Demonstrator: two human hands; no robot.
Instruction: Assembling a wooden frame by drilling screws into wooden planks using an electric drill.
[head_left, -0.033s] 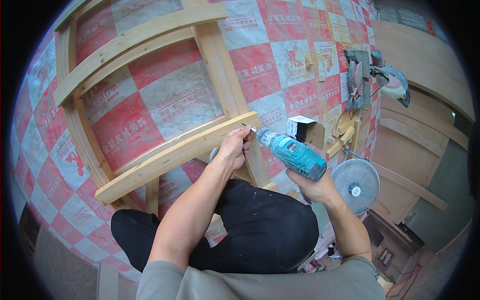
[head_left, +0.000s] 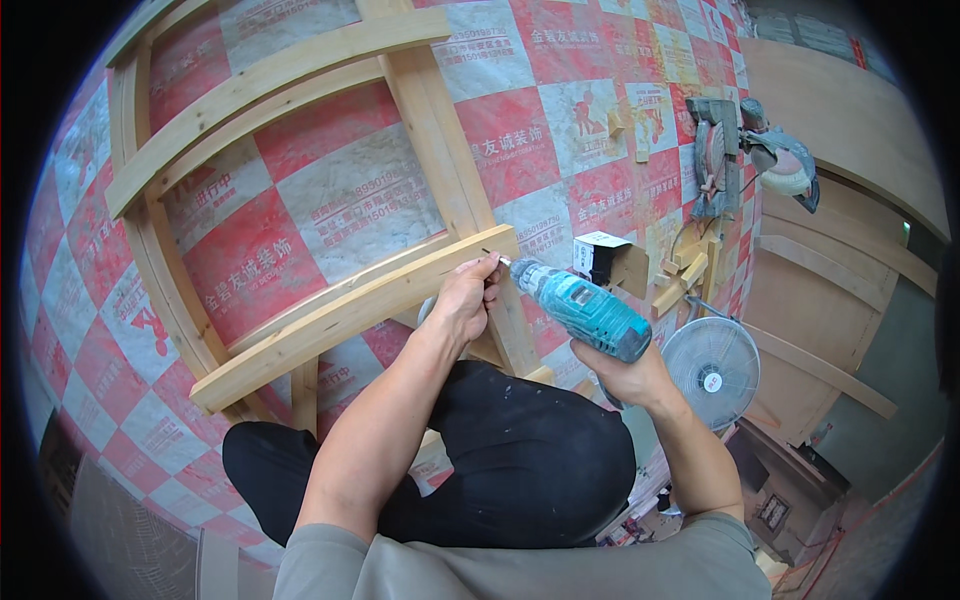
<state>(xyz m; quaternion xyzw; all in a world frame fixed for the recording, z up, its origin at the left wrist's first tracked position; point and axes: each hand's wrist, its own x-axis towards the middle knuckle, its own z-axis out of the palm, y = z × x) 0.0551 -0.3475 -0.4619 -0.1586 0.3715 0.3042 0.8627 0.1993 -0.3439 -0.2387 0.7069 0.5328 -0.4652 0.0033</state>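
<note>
My right hand (head_left: 622, 375) is closed round the handle of a teal cordless drill (head_left: 590, 312), whose chuck points left toward a wooden plank (head_left: 360, 305). At the drill's tip, the fingers of my left hand (head_left: 468, 298) pinch a thin dark screw (head_left: 486, 251). Its point is close to the plank's right end; whether it touches the wood I cannot tell. This plank lies across the two long side beams of a pale timber frame (head_left: 440, 140), close in front of my knees.
Another cross plank (head_left: 270, 85) spans the frame farther off. Red and white checked sheeting (head_left: 510, 140) covers the floor. To the right are an open small box (head_left: 610, 262), wood offcuts (head_left: 682, 282), a round fan (head_left: 712, 372) and a mitre saw (head_left: 715, 160).
</note>
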